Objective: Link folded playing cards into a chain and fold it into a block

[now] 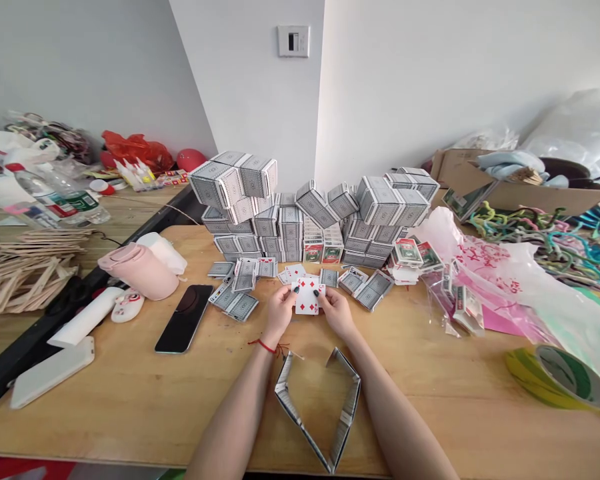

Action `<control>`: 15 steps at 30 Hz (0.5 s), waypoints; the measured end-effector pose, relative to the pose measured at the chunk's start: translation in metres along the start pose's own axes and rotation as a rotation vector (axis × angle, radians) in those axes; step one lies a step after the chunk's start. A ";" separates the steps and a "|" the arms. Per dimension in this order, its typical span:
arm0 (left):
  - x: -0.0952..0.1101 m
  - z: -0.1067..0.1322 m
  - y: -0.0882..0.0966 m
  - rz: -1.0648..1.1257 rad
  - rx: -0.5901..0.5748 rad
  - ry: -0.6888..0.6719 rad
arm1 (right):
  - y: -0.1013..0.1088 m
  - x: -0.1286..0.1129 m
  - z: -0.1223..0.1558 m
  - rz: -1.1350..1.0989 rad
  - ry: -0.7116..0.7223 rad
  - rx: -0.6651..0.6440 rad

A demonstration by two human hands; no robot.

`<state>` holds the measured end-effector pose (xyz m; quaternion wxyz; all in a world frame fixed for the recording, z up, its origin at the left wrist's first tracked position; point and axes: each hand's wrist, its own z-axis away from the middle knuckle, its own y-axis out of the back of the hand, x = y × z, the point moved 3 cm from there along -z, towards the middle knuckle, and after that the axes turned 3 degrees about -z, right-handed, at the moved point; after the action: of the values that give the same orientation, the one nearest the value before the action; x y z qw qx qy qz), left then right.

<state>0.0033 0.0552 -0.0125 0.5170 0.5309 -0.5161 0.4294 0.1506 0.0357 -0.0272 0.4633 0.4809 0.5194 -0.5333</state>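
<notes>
Both my hands hold a small fan of playing cards (307,295) face up over the wooden table (130,393); red diamonds show on the front card. My left hand (279,311) pinches the cards' left edge, and my right hand (338,312) pinches the right edge. A red string circles my left wrist. Between my forearms stands a diamond-shaped frame of cards set on edge (319,405). Loose cards (240,293) lie just beyond my hands. Behind them rises a wall of stacked card boxes (300,217).
A black phone (184,317), a pink jug (141,270), a white roll (86,316) and a white case (50,372) lie at left. Wooden sticks (25,273) and bottles sit on the neighbouring table. Plastic bags (490,280), a tape roll (563,375) and a cardboard box (520,187) fill the right.
</notes>
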 end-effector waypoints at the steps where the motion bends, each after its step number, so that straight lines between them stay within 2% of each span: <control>1: 0.000 0.000 0.000 -0.003 0.000 0.001 | 0.000 0.000 0.000 0.003 -0.005 0.003; 15: 0.002 0.000 0.001 -0.102 -0.009 0.022 | 0.004 0.005 -0.002 0.078 0.026 0.033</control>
<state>0.0023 0.0548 -0.0105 0.5463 0.5495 -0.4848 0.4057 0.1539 0.0375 -0.0330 0.4690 0.5150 0.4974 -0.5172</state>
